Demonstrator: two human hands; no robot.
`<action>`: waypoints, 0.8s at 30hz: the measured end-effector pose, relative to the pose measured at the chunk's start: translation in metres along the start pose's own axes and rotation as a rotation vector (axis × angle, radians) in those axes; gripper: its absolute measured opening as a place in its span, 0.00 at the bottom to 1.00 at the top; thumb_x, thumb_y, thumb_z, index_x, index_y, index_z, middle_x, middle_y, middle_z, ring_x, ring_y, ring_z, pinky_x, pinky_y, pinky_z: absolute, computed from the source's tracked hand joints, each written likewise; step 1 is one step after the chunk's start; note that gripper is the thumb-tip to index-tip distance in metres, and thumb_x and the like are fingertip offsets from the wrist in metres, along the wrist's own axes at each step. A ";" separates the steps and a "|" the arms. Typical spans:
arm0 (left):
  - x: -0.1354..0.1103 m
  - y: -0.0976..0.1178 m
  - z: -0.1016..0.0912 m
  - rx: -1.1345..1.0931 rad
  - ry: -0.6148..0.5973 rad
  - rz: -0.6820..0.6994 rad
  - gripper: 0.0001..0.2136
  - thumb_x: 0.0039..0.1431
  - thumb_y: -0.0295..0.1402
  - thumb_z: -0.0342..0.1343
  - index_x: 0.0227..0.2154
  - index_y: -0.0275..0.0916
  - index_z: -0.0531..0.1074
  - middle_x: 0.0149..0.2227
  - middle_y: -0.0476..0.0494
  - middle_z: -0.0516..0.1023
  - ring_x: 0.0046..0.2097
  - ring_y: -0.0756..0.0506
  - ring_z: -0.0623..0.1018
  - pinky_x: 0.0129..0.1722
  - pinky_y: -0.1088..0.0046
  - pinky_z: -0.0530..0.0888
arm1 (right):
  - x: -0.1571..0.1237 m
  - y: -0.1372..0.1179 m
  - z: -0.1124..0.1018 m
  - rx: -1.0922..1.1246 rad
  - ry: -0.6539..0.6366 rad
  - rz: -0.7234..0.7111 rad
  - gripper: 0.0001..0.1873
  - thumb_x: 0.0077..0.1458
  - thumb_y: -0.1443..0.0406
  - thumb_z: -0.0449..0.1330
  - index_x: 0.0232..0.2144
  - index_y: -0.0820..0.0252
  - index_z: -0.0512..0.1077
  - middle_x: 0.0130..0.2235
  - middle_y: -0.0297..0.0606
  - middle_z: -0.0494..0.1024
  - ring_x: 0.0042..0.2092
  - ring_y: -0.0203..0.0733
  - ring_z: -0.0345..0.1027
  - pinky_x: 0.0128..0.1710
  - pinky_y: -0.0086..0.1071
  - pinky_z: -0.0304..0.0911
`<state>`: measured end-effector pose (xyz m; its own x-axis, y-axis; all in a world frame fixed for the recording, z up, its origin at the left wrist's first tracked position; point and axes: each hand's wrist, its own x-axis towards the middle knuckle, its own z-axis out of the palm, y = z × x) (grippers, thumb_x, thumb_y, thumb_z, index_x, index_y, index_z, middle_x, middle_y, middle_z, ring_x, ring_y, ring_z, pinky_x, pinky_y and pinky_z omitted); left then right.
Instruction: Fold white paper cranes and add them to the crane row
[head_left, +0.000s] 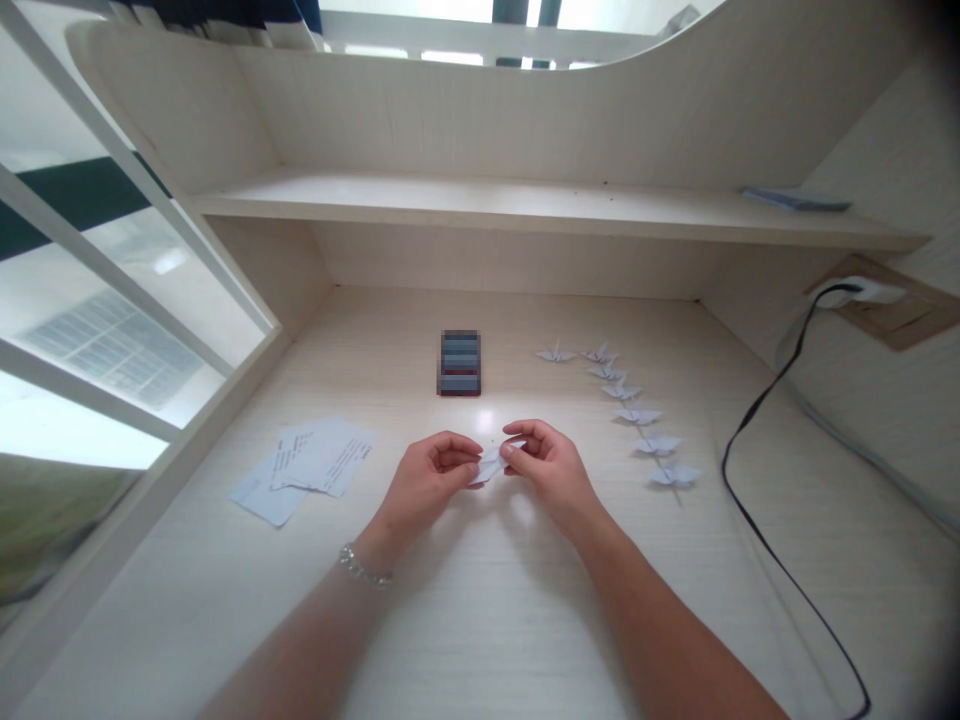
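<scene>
A small piece of folded white paper [490, 465] is held just above the desk, between my two hands. My left hand [433, 472], with a beaded bracelet [364, 568] at its wrist, pinches the paper's left end between thumb and fingers. At the paper's right end, the thumb and fingers of my right hand [550, 468] close on it. Fingers cover both ends, so the full folded shape is hidden. To the right, several folded white paper cranes [637, 415] stand in a curving row.
Loose sheets of paper [322, 458] with writing lie overlapping at the left. A dark, pixelated phone-like rectangle [460, 362] lies beyond my hands. A black cable [757, 530] runs from a wall socket [900, 305] down the right side. Above the desk is a shelf [525, 205].
</scene>
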<state>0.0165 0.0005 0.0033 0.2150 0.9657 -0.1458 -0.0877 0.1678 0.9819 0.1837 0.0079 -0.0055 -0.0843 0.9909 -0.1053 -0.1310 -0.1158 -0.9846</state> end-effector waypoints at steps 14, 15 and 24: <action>-0.003 -0.001 0.000 0.260 -0.043 0.276 0.05 0.50 0.29 0.56 0.29 0.36 0.75 0.40 0.40 0.76 0.42 0.45 0.75 0.42 0.71 0.71 | -0.003 0.004 -0.001 0.076 -0.139 0.145 0.18 0.42 0.58 0.65 0.36 0.60 0.70 0.30 0.35 0.73 0.29 0.36 0.68 0.30 0.31 0.64; -0.002 -0.001 -0.001 0.268 -0.037 0.253 0.05 0.51 0.30 0.56 0.30 0.36 0.74 0.37 0.41 0.77 0.39 0.46 0.75 0.40 0.71 0.72 | -0.001 0.005 -0.001 0.013 -0.102 0.114 0.17 0.43 0.57 0.64 0.34 0.61 0.70 0.31 0.36 0.74 0.30 0.36 0.68 0.30 0.31 0.63; -0.003 0.001 0.003 0.326 -0.079 0.185 0.09 0.54 0.36 0.53 0.34 0.37 0.74 0.35 0.42 0.77 0.37 0.46 0.76 0.38 0.72 0.71 | -0.005 -0.001 0.003 -0.185 -0.108 -0.108 0.12 0.45 0.58 0.63 0.31 0.60 0.71 0.28 0.35 0.73 0.30 0.37 0.66 0.31 0.31 0.63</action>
<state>0.0182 -0.0032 0.0049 0.3000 0.9533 0.0346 0.1791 -0.0919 0.9795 0.1812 0.0024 -0.0035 -0.1865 0.9824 0.0079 0.0372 0.0151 -0.9992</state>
